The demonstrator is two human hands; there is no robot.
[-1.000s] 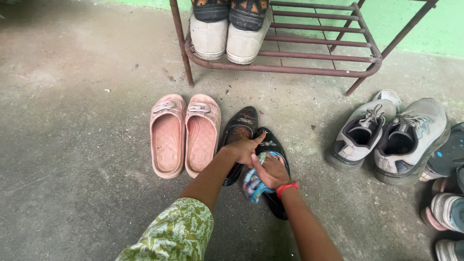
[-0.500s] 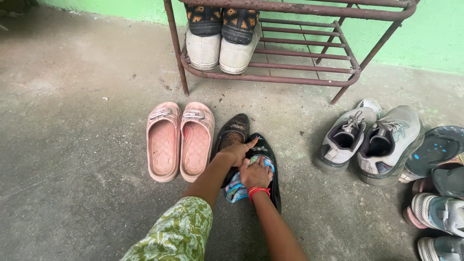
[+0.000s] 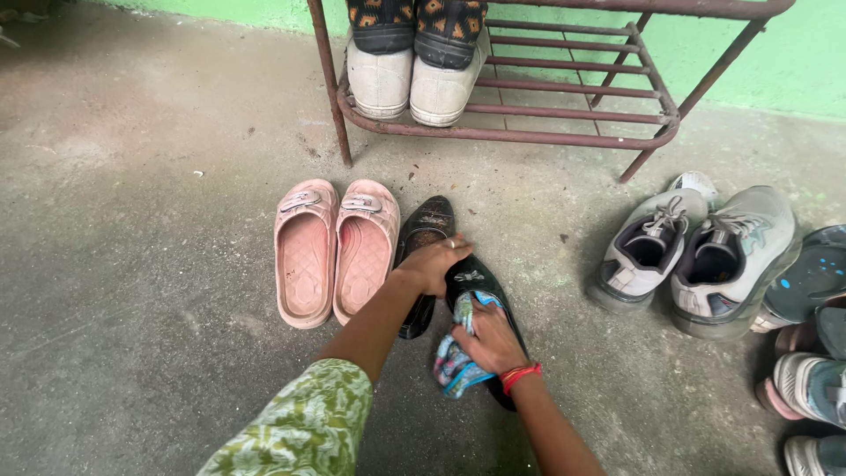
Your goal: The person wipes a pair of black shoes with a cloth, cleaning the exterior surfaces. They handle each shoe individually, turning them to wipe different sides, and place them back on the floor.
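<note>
- Your left hand point(image 3: 432, 264) lies across the toe end of the right-hand black shoe point(image 3: 476, 286), fingers curled over its edge in a closed grip, with a ring showing on one finger.
- Your right hand point(image 3: 489, 335) presses a bunched blue patterned cloth point(image 3: 454, 366) against the inner side of that same shoe; its grip is closed on the cloth, and a red band point(image 3: 520, 377) circles the wrist.
- The shoe you hold lies on the concrete floor point(image 3: 132, 264), toe pointing away from you, touching its mate, the other black shoe point(image 3: 423, 234), which lies just to its left and looks dusty at the toe.
- Just left of the black pair stands a pair of pink slides point(image 3: 335, 251), side by side, each with a buckle-shaped strap across the front.
- Ahead of you a rusty metal shoe rack point(image 3: 573, 137) stands against a green wall point(image 3: 793, 62); a pair of white-soled shoes point(image 3: 414, 84) sits on its lower shelf.
- To your right, well apart from your hands, a pair of grey sneakers point(image 3: 705, 247) rests on the floor, with more shoes point(image 3: 811, 388) crowded at the frame's right edge.
- Your left arm wears a green leaf-patterned sleeve point(image 3: 300, 432).
</note>
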